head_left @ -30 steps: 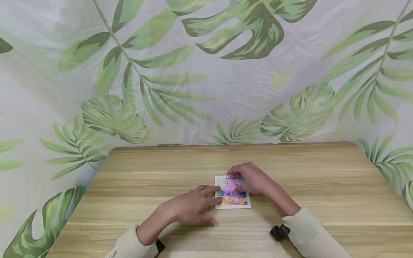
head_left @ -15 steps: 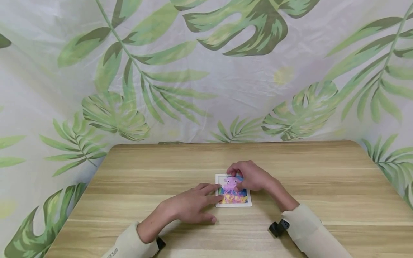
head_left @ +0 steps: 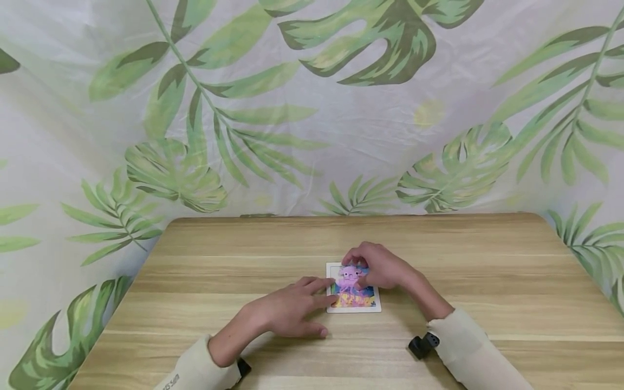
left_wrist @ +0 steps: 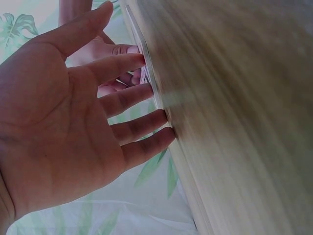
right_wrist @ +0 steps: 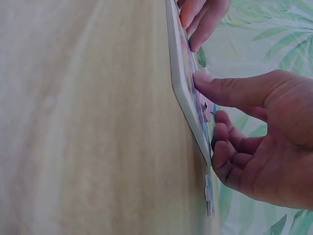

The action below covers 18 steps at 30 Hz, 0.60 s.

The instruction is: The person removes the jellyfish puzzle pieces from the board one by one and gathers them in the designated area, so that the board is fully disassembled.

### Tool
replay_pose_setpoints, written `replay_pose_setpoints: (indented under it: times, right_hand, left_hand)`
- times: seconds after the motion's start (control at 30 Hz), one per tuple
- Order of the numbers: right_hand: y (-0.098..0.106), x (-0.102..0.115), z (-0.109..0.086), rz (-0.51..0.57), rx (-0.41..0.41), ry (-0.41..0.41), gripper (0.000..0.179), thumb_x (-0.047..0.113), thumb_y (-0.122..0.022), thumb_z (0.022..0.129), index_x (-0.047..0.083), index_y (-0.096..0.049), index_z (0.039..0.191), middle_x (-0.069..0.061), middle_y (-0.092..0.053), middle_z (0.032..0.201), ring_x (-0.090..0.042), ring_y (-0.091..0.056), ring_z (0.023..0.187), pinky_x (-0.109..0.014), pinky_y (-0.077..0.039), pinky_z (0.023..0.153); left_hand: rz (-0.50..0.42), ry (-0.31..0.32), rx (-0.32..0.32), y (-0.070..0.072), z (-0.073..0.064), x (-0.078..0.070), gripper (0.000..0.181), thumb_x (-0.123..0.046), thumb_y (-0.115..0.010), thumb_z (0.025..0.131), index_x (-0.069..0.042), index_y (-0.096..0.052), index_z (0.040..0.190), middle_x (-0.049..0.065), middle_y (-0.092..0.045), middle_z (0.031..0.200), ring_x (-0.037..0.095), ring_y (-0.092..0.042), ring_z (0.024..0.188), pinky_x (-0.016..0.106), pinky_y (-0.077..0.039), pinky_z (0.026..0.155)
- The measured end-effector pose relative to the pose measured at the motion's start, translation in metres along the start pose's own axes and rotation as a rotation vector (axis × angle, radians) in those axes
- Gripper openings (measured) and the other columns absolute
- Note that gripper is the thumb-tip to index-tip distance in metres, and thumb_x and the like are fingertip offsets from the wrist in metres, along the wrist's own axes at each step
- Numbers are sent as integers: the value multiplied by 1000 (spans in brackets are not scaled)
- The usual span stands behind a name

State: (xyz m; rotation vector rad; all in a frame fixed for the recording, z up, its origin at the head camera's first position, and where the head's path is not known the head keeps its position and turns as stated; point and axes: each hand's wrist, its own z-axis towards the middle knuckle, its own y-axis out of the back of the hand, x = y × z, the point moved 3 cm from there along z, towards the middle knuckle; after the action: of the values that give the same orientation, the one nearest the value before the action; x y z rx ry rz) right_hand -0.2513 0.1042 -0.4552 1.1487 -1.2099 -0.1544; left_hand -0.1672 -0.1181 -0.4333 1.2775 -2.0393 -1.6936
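A small square jigsaw puzzle [head_left: 329, 310] with a white border lies at the middle of the table, its picture a pink sea creature over yellow and blue. My left hand [head_left: 292, 310] rests at its left side, fingers extended, two fingertips over the border. From the upper right my right hand [head_left: 382, 269] reaches over the puzzle and pinches a pink puzzle piece [right_wrist: 207, 108] bearing the creature's face. That piece stands out from the board in the right wrist view, between thumb and curled fingers. The right hand covers the puzzle's upper right corner in the head view.
Beyond the board's end, the right wrist view shows a notched edge of puzzle pieces [right_wrist: 209, 193] on the wooden table [head_left: 234, 244]. A leaf-print cloth [head_left: 351, 130] hangs behind the table. A black wrist camera [head_left: 423, 345] sits at the right sleeve.
The pink face piece has shifted and tilted slightly in my right hand's fingers. Both hands otherwise keep their places; the head view has moved a little.
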Motion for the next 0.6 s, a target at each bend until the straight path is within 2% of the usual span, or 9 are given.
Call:
replay_pose_setpoints:
  times: [0.23,0.4,0.6]
  right_hand:
    - [2,-2,-1,54,-27,11,25,-3,-68,98,12,-76,116,-3,-70,98,-14,-58,87,-30,-51,80]
    - [3,-3,-2,81,-38,2,20,-2,-65,99,10,-75,112,-1,-69,91,-12,-58,82,-28,-51,76]
    - [5,-4,-4,89,-27,0,16,2,-66,100,11,-74,110,-2,-72,93,-12,-61,82,-28,-53,76]
  left_hand:
    - [4,-2,5,0,0,0,68,-46,-71,103,-19,-51,162,7,-31,177,34,-32,162,55,-40,127]
    - [3,-2,7,0,0,-1,69,-47,-71,103,-19,-50,162,7,-30,177,34,-32,162,55,-39,127]
    - [12,-6,2,0,1,-1,69,-47,-71,103,-19,-50,162,7,-31,177,35,-33,161,55,-39,127]
